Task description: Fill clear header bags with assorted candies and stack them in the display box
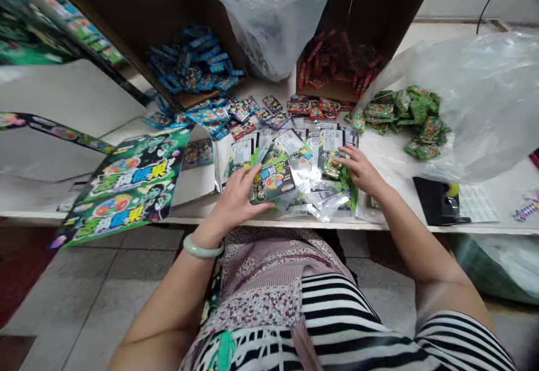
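Note:
My left hand [236, 197], with a pale green bangle at the wrist, grips a green printed pouch [273, 179] by its left edge, tilted just above the table's front edge. My right hand [359, 169] lies on a spread of clear and green pouches [314, 160], its fingers curled around small green sachets [334, 166]. More pouches with white backs [295, 138] fan out behind both hands.
A heap of blue sachets [193, 68] fills a brown box at the back left, red sachets [337, 62] fill one at the back right. Green sachets [404, 115] lie beside a large clear plastic bag [475, 96]. A green display card [130, 186] overhangs the left edge. A black device [438, 202] stands at right.

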Demonstrator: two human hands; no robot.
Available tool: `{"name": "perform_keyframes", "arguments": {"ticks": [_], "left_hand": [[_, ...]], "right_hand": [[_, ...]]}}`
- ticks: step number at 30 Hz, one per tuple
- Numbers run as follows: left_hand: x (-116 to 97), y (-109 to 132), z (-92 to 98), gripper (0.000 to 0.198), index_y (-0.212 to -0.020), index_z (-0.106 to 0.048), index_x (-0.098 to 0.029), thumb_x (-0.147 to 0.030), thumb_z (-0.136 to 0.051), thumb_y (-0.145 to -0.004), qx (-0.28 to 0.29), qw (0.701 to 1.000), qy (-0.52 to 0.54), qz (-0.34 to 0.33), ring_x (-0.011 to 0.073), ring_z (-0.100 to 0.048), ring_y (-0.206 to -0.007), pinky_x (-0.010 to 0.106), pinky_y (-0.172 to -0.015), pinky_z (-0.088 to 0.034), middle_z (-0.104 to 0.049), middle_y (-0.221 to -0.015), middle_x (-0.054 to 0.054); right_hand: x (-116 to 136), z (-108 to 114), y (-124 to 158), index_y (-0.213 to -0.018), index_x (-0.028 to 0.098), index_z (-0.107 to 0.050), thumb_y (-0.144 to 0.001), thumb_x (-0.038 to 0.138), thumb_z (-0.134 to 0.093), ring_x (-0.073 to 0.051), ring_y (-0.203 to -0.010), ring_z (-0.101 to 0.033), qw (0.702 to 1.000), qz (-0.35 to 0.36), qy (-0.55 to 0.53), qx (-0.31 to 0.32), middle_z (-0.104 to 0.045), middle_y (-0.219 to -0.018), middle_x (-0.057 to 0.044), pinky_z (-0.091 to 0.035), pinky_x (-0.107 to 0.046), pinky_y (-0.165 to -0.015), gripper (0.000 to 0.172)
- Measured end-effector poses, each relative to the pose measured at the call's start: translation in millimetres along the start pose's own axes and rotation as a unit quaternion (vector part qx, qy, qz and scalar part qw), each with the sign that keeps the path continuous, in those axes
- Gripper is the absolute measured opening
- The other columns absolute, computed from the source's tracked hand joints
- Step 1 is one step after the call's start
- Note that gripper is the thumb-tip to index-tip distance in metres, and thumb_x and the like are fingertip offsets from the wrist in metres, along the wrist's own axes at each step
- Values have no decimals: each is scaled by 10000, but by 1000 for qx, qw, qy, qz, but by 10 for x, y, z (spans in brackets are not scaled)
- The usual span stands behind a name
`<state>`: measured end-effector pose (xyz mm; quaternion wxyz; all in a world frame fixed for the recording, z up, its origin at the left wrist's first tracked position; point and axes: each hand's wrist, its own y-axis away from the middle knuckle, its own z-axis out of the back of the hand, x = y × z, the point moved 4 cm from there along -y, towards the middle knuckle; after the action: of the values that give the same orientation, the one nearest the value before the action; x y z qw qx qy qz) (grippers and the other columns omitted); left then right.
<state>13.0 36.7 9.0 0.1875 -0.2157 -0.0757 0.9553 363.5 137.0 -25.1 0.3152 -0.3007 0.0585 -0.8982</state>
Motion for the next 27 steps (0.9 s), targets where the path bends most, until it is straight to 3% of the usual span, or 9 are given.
{"name": "perform_keyframes", "arguments": {"ticks": [2, 5, 7, 9, 12, 15, 17, 20, 27], "left_hand": [[4, -20, -47, 998, -1538, -314, -210, -599, -775, -743, 4, 1000, 0, 2, 371, -482, -1308, 528, -1116, -416, -487, -1389, 175], [-23, -75, -122, 1078, -1553, -271, -212, -600, -806, -701, 9, 1000, -1, 2, 389, -482, -1302, 551, -1115, -405, -493, -1383, 181], [-59, -118, -157, 1132, -1563, -239, -201, -599, -822, -679, 13, 1000, -3, 1, 403, -480, -1301, 569, -1118, -390, -491, -1387, 192], [-92, -145, -165, 1127, -1559, -249, -199, -585, -830, -674, 14, 1000, -1, 1, 405, -478, -1301, 574, -1121, -381, -491, -1384, 193], [-117, -146, -145, 1108, -1548, -278, -206, -561, -844, -664, 12, 1000, 4, -3, 396, -474, -1299, 568, -1125, -378, -487, -1381, 181], [-131, -127, -138, 1118, -1552, -265, -199, -533, -855, -662, 17, 999, 9, -30, 385, -468, -1298, 554, -1129, -378, -476, -1385, 180], [-131, -117, -149, 1117, -1556, -255, -206, -531, -851, -669, 22, 998, 14, -49, 380, -460, -1305, 550, -1131, -379, -466, -1393, 178], [-103, -103, -169, 1114, -1560, -249, -221, -540, -845, -675, 32, 997, 32, -67, 372, -466, -1299, 550, -1136, -379, -461, -1391, 169], [-65, -66, -146, 1131, -1572, -233, -209, -553, -839, -681, 49, 995, 61, -69, 386, -446, -1324, 571, -1148, -368, -438, -1419, 183]], "right_hand": [[35, 58, 47, -1358, 173, -585, -916, 277, -442, -311, -1452, -398, 998, -52, 16, -27, -512, -1493, -168, -320, -555, -1193, 476], [116, 48, 51, -1403, 156, -534, -832, 438, -645, -380, -1424, -415, 993, -112, 46, -12, -489, -1501, -207, -332, -609, -1161, 647], [195, 11, 17, -1359, 154, -567, -746, 458, -742, -419, -1378, -451, 988, -138, 63, 13, -527, -1453, -218, -355, -639, -1123, 707], [314, 39, -13, -1286, 152, -611, -733, 422, -754, -404, -1309, -514, 989, -140, 49, -12, -590, -1355, -209, -386, -619, -1105, 632], [604, 169, -29, -1305, 195, -593, -766, 428, -739, -350, -1318, -514, 996, -62, -40, -51, -573, -1356, -170, -411, -549, -1121, 605], [958, 252, -30, -1386, 279, -543, -819, 421, -719, -306, -1367, -479, 992, 72, -103, 32, -509, -1444, -121, -402, -510, -1146, 610], [1119, 268, -30, -1405, 289, -535, -843, 386, -704, -301, -1367, -478, 983, 122, -99, 90, -497, -1454, -122, -403, -513, -1145, 594], [1198, 267, -32, -1429, 288, -519, -847, 359, -701, -314, -1362, -477, 980, 131, -81, 126, -488, -1453, -135, -418, -534, -1129, 614], [1213, 290, -20, -1438, 296, -503, -862, 343, -681, -308, -1341, -489, 975, 153, -59, 147, -488, -1446, -130, -428, -540, -1118, 605]]}}
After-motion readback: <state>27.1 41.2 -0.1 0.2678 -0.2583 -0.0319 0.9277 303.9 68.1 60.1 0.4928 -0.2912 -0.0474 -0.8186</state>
